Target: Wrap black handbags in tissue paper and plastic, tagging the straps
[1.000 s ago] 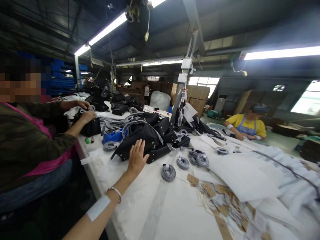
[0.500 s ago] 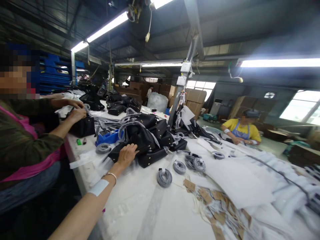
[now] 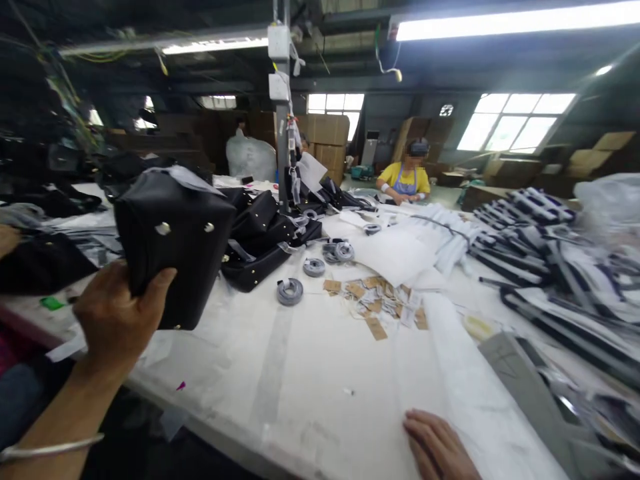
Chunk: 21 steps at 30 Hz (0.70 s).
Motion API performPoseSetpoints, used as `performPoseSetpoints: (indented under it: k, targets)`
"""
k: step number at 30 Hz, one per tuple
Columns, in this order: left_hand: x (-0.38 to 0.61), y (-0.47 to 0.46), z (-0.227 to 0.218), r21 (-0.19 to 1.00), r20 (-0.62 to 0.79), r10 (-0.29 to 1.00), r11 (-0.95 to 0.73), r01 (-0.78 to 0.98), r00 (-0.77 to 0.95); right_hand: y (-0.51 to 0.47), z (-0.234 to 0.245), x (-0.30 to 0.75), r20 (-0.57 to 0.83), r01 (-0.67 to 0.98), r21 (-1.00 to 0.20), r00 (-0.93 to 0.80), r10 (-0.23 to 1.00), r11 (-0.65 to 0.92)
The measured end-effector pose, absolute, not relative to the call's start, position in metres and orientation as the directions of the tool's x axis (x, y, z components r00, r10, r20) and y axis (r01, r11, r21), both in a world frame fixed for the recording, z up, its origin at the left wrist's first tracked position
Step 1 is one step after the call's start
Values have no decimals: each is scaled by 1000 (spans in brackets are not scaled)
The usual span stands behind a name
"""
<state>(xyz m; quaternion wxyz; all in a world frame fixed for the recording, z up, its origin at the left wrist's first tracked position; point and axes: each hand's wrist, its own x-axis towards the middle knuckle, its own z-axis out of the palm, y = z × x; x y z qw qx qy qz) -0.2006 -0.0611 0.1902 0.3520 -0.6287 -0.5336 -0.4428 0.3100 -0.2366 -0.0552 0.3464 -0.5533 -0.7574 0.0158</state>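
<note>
My left hand [image 3: 116,319] grips a black bag [image 3: 173,243] by its lower edge and holds it up above the white table [image 3: 310,373], its studded bottom facing me. My right hand [image 3: 437,448] rests flat on the table near its front edge, fingers together and stretched out, holding nothing. A heap of more black bags [image 3: 265,237] lies behind the raised one.
Grey tape rolls [image 3: 291,291] and brown paper tags [image 3: 373,300] lie mid-table. White wrapped bundles with black straps [image 3: 530,247] pile up on the right. A person in yellow [image 3: 405,180] works at the far end. A metal pole [image 3: 283,113] rises behind the bags.
My left hand closed on a black bag from the heap and lifted it toward me. The view swung right, and my right hand came into sight on the table.
</note>
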Motion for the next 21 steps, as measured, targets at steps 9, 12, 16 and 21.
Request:
performPoseSetpoints:
  k: [9,12,16,21]
  targets:
    - [-23,-164,122,-261,624,262,-818,513,736,-242,-32,306,245,517,-855,475,845,-43]
    - [17,-183,76,-146,574,258,-902,407,777,-240,-20,315,7,148,-981,672,740,-124]
    - [30,-184,62,-69,526,275,-929,363,805,-245,-2,325,-81,-67,-997,728,681,-47]
    - [12,-167,80,-51,438,289,-937,345,851,-258,24,328,6,51,-998,713,702,-43]
